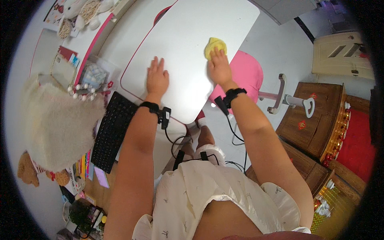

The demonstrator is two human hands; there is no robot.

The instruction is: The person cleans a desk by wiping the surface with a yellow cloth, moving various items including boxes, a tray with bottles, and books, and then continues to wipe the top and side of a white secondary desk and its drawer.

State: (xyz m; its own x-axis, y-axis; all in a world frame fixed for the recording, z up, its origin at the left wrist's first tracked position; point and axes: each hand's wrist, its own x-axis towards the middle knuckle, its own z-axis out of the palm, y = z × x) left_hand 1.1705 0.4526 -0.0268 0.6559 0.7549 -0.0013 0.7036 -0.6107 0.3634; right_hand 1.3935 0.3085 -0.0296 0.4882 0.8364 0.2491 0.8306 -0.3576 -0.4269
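A yellow cloth (213,43) lies bunched near the right edge of a white desktop panel (183,39) with rounded corners and a reddish edge. My right hand (220,67) presses on the cloth, its fingers spread over the lower part. Flat on the same panel, to the left, rests my left hand (157,78), palm down with fingers a little apart and nothing in it. Both wrists wear black straps with small devices and cables.
Left of the panel are a black keyboard (112,132), a white fluffy item (63,123) and a shelf with plush toys (88,12). A pink chair (247,70) stands under the right edge. Wooden cabinets (312,120) are farther right. Cables hang by both forearms.
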